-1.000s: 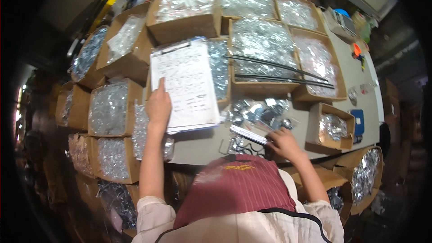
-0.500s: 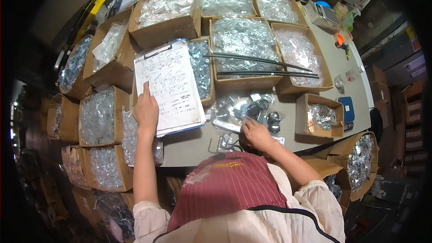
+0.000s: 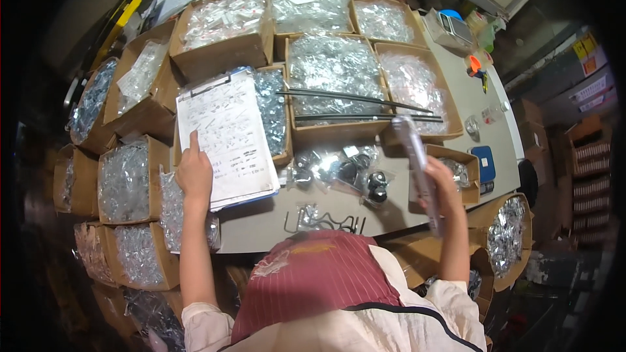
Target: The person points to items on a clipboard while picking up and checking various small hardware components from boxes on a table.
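Note:
My left hand (image 3: 195, 175) rests on the lower left of a clipboard sheet (image 3: 228, 107), index finger stretched out against the paper and the other fingers curled. The sheet carries small drawings and handwriting. My right hand (image 3: 445, 186) is closed around a long, pale, narrow bar-like piece (image 3: 417, 156), raised and tilted above the table's right side; motion blur hides its exact kind. Between my hands lie clear bags with black parts (image 3: 345, 168) and a bag with round black pieces (image 3: 376, 187). Closer to me are bent dark metal rods (image 3: 332, 223) beside a small clear bag.
Cardboard boxes of bagged metal hardware (image 3: 332, 65) crowd the table's back and left. Long black rods (image 3: 365, 99) lie across two boxes. A small carton (image 3: 473, 186) stands behind my right hand, with a blue flat object (image 3: 483, 160) beside it. More boxes (image 3: 510, 234) sit near right.
My right hand has lifted the pale bar-like piece off the table and moved right, turning it upright. The bent rods now show more fully. My left finger stays on the sheet; the view has shifted slightly.

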`<state>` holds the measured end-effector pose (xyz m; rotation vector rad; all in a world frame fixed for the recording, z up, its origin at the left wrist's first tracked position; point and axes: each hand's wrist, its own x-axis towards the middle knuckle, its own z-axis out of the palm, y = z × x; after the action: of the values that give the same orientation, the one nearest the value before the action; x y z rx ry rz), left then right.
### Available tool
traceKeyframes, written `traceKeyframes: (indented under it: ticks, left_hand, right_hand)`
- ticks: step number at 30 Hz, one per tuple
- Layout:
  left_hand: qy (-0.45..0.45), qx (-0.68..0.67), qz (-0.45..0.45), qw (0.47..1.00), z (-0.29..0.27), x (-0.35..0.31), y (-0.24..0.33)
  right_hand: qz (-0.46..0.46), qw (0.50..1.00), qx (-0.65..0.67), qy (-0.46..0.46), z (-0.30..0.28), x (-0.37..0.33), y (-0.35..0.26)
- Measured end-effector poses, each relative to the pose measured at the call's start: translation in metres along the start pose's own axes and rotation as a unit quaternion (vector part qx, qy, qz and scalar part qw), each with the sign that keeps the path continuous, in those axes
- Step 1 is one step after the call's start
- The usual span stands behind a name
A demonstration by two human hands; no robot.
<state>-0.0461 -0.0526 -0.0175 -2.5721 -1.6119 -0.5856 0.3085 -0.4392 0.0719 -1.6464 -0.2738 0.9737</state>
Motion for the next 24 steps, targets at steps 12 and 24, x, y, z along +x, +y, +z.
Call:
traceKeyframes:
  ticks: [12, 24]
  left_hand:
    - [0.023, 0.002, 0.008, 1.0, 0.004, 0.001, 0.012]
    - [0.033, -0.028, 0.016, 0.999, -0.008, -0.016, 0.011]
  right_hand:
    - [-0.307, 0.734, -0.561, 0.228, -0.148, 0.05, 0.119]
    - [-0.33, 0.691, -0.573, 0.291, -0.086, 0.042, 0.098]
